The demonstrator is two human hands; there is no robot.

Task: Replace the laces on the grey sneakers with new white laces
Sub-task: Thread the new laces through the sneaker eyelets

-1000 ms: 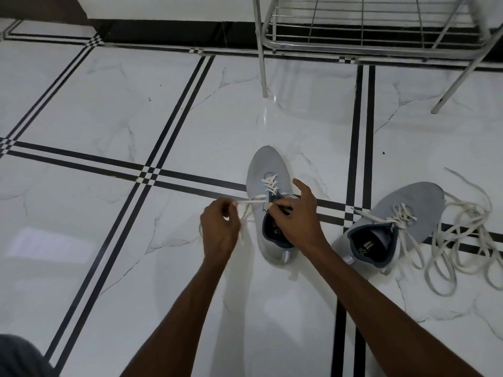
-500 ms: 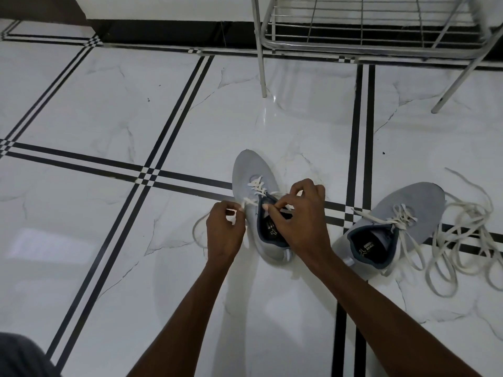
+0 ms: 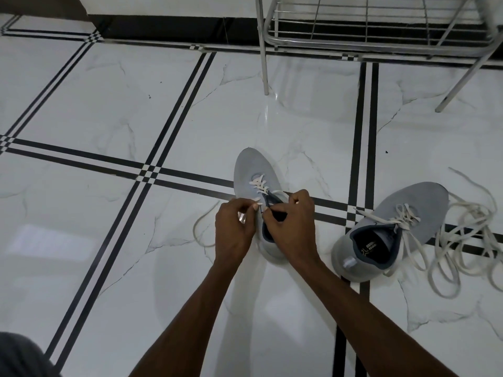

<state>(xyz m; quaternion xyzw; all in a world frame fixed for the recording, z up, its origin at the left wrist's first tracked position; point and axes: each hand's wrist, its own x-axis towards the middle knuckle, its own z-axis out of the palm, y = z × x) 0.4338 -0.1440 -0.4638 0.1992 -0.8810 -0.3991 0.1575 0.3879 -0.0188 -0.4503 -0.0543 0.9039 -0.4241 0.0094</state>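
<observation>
Two grey sneakers sit on the floor (image 3: pixel 109 99); the near sneaker (image 3: pixel 251 170) lies directly under both hands, toe pointing away from the fingers, with a white lace (image 3: pixel 258 183) crossed through its lower eyelets only. The left hand (image 3: pixel 234 229) has its fingers curled, pinching a lace end at the left edge of the tongue opening. The right hand (image 3: pixel 291 229) is also curled, pinching what looks like lace or the eyelet flap just across from the left fingertips, nearly touching them. A slack loop of the lace (image 3: pixel 202 227) trails on the floor just left of the left fingers.

Risks, judged from this state:
- The lace tip may miss or fray at the eyelet if the flap is not held steady; the sneaker is unweighted and could slide on the glossy tile.
- Uneven pull could leave one end short for the upper eyelets.
- A twist could go through unnoticed.

The second sneaker (image 3: pixel 408 213) sits well to the right of the right fingers, laced, ends loose. A tangle of loose laces (image 3: pixel 468 240) lies beyond it, touching or nearly so. A metal rack (image 3: pixel 353 28) stands far ahead of the fingers.

Hidden or unclear: the target eyelet and lace tip are covered by the fingers; the rack top is cut off; a grey patch at lower left is unidentifiable.
</observation>
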